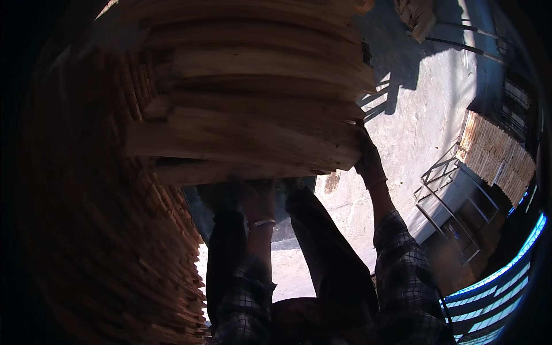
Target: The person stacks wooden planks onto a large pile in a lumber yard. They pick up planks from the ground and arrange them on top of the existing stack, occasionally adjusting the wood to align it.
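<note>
Long wooden boards (258, 133) lie in a stack across the view before me, their near edges facing my body. My right hand (368, 161), which seems gloved, is at the right end of the boards, its fingers against the end grain; part of them is hidden. My left hand (255, 196) is under the near edge of the lowest visible board, in deep shadow, with its fingers hidden beneath the wood. A light band circles the left wrist. Whether the left hand grips the board cannot be told.
A tall stack of wooden pieces (168, 258) rises close along my left side. Sunlit concrete floor (414, 116) lies to the right. Farther right are a metal frame (448, 207) and a bundle of light wooden slats (493, 153). More wood (416, 17) stands at the upper right.
</note>
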Available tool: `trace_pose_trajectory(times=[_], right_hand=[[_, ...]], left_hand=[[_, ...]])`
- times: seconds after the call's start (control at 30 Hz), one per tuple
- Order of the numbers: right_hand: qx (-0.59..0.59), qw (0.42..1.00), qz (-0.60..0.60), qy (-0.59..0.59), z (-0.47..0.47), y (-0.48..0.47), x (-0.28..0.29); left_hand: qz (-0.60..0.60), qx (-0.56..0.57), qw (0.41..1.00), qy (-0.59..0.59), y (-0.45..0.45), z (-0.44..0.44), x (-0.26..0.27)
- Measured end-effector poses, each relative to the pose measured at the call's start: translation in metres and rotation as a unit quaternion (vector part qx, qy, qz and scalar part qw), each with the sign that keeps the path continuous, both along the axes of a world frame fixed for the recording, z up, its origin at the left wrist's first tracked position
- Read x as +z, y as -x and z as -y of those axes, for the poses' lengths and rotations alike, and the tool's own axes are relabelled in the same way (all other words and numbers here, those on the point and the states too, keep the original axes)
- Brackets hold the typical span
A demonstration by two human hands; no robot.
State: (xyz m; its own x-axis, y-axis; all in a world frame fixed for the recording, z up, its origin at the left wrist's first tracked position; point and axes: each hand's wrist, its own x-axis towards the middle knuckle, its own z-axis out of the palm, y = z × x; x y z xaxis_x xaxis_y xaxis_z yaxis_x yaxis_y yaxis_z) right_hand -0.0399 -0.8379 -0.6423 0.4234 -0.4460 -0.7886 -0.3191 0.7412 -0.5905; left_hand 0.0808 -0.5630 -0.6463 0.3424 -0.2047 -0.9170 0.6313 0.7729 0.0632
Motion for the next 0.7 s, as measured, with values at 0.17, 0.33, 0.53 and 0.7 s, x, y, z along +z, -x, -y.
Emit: trace_pose_trajectory(times=[0.17,0.33,0.53,0.7], right_hand=[[0.350,0.898,-0.206,0.166,-0.055,0.040,0.019],[0.207,0.961,-0.094,0.157,-0.026,-0.020,-0.020],[0.485,0.856,-0.096,0.151,-0.071,-0.003,-0.020],[0.581,0.725,0.028,0.369,-0.128,0.073,-0.020]], left_hand=[[-0.228,0.562,0.663,0.439,0.026,-0.044,-0.032],[-0.325,0.832,-0.084,0.442,0.042,-0.051,-0.042],[-0.228,0.862,-0.228,0.391,0.019,-0.066,-0.006],[-0.170,0.611,-0.643,0.429,0.008,-0.115,0.010]])
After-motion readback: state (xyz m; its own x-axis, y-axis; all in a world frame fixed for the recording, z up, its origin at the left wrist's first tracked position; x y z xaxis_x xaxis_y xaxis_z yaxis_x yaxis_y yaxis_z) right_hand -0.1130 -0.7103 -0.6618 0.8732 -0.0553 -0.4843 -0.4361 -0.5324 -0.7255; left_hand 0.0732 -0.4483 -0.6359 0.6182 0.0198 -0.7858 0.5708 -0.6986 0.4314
